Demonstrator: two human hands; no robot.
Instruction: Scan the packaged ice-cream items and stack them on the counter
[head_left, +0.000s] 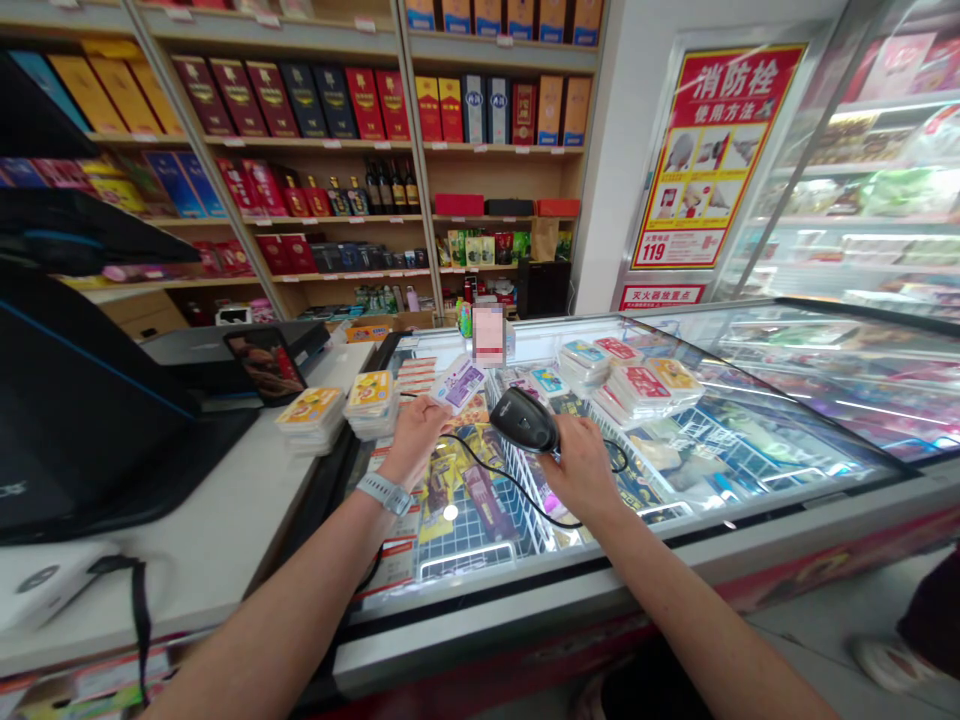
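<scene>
In my right hand [586,468] is a black handheld barcode scanner [523,418], its head turned toward the left over the glass-topped freezer [540,575]. A black cable [517,492] loops below it across the glass. The fingers of my left hand [417,436], with a grey watch on its wrist, pinch a flat white-and-purple pack [460,384] by its near edge. The pack is tilted up, apart from the scanner. Left of that hand stand two stacks of yellow-labelled packs [373,402]. To the scanner's right lie several red-labelled packs [634,390] and blue-labelled packs [585,360].
A white counter [225,520] on the left carries a large black screen unit [90,400] and a propped phone-like screen [264,365]. Shelves of boxes and bottles [322,170] line the back. Another person's shoe [889,660] shows at lower right.
</scene>
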